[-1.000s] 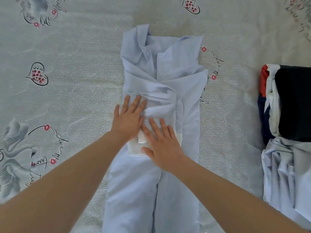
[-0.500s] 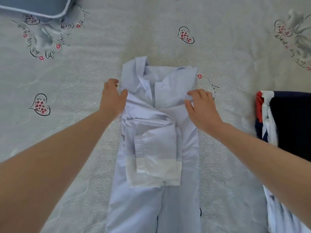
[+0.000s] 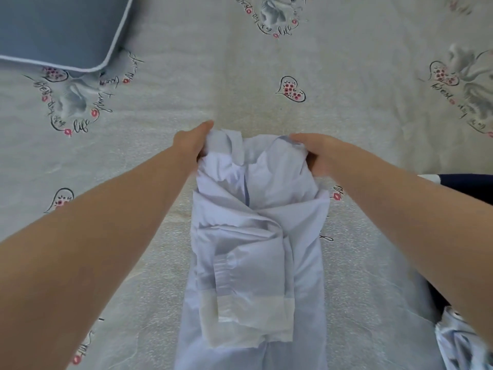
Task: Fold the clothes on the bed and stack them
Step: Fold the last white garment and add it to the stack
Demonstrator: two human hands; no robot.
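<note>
The shirt in the middle of the frame is a pale lavender-blue, with whiter, creamier cuffs lower centre; the bedsheet is a light grey-beige, printed all over with black outlined hearts full of little pink flowers, grey swans, black cursive writing and pink lip marks; the pillow at upper left is a dusty blue with white piping; far right edge has something dark navy, and a light blue bit of cloth lower right.
</note>
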